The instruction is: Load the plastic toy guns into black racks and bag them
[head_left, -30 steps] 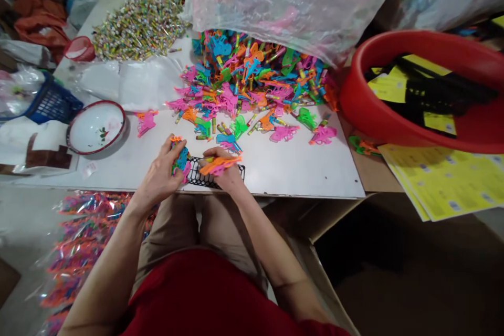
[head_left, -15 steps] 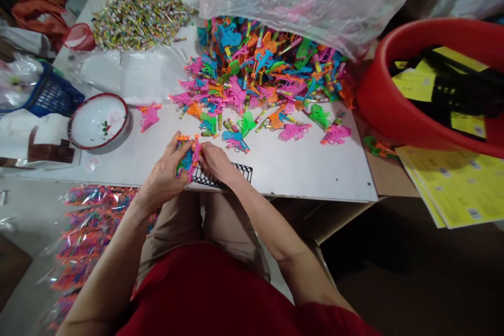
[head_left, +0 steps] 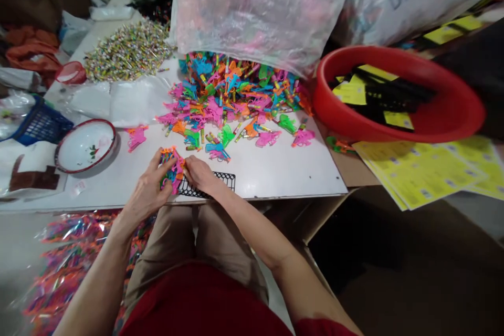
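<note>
Bright plastic: a bunch of toy guns (head_left: 170, 172) is filling the left hand (head_left: 146, 187), its fingers curving round and grasping it near the edge of the white table (head_left: 271, 172). The right hand (head_left: 200, 174) is resting half-curled against the bunch's right side; can't tell whether it's pinching anything. A black rack (head_left: 226, 179) is showing past its wrist. Beyond, a heap (head_left: 212, 110) is lying below a cloudy sack (head_left: 255, 10); a red tub (head_left: 356, 127) is standing rightward.
</note>
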A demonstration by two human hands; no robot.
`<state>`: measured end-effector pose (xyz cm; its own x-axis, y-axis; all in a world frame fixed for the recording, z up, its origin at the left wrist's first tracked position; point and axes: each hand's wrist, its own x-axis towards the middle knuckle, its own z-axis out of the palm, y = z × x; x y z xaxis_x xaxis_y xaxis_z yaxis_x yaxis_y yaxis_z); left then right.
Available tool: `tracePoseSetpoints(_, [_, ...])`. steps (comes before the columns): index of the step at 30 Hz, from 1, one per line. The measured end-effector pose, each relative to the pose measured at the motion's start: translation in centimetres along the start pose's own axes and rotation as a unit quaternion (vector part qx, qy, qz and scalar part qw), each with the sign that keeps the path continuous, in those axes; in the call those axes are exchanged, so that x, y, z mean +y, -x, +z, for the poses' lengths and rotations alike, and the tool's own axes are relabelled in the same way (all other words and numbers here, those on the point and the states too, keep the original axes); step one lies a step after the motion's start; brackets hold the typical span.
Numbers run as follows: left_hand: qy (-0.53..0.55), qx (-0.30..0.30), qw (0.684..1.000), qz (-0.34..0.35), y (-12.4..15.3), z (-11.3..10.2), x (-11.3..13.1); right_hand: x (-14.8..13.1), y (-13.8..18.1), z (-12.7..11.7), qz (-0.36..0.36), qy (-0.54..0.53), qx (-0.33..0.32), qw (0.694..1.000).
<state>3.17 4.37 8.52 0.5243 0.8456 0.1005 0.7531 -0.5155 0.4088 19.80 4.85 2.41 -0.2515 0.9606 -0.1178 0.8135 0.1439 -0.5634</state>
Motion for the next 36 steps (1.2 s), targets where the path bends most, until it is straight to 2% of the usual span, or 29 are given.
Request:
tracePoseSetpoints(6, [-0.007, -0.010, 1.000, -0.005, -0.1, 0.2, 0.3, 0.0, -0.2, 1.1, 0.006, 0.012, 0.018, 1.000])
tracePoseSetpoints(8, [-0.005, -0.011, 1.000, -0.014, 0.0, 0.2, 0.5, 0.8, -0.2, 0.5, -0.012, -0.022, -0.006, 1.000])
tracePoseSetpoints(11, [-0.002, -0.011, 1.000, -0.024, 0.1, 0.4, 0.8, 3.1, -0.3, -1.9, -0.035, -0.089, -0.040, 0.995])
tracePoseSetpoints(13, [-0.001, -0.012, 1.000, -0.024, 0.3, 0.5, 0.9, 4.7, -0.9, -3.9, 0.007, -0.053, 0.006, 0.999])
tracePoseSetpoints(16, [-0.001, -0.011, 1.000, -0.027, 0.4, 0.4, 1.0, 6.0, -2.4, -5.9, 0.120, 0.089, 0.080, 0.985])
tracePoseSetpoints(18, [0.000, -0.012, 0.999, -0.038, 0.5, 0.3, 1.2, 5.7, -3.3, -6.2, 0.152, 0.131, 0.071, 0.977])
tracePoseSetpoints(20, [0.001, -0.017, 0.999, -0.050, 0.5, 0.3, 1.3, 4.7, -3.4, -6.1, 0.146, 0.140, 0.051, 0.978])
tracePoseSetpoints(22, [0.000, -0.008, 0.998, -0.067, 0.5, 0.3, 1.4, 3.5, -2.2, -6.0, 0.115, 0.167, 0.054, 0.978])
tracePoseSetpoints(24, [-0.001, 0.018, 0.996, -0.084, 0.5, 0.5, 1.4, 2.9, 0.1, -5.8, 0.048, 0.207, 0.075, 0.974])
tracePoseSetpoints(27, [-0.002, 0.049, 0.994, -0.098, 0.3, 0.9, 1.3, 4.2, 4.5, -5.2, -0.028, 0.251, 0.082, 0.964])
tracePoseSetpoints(30, [-0.001, 0.048, 0.994, -0.102, 0.1, 0.9, 1.2, 7.1, 8.7, -4.5, -0.009, 0.250, 0.069, 0.966])
tracePoseSetpoints(32, [-0.001, 0.044, 0.993, -0.106, 0.0, 0.8, 1.3, 8.6, 10.7, -4.4, 0.018, 0.231, 0.083, 0.969])
tracePoseSetpoints(36, [-0.001, 0.039, 0.993, -0.113, 0.0, 0.6, 1.4, 8.6, 11.8, -5.1, 0.118, 0.186, 0.111, 0.969])
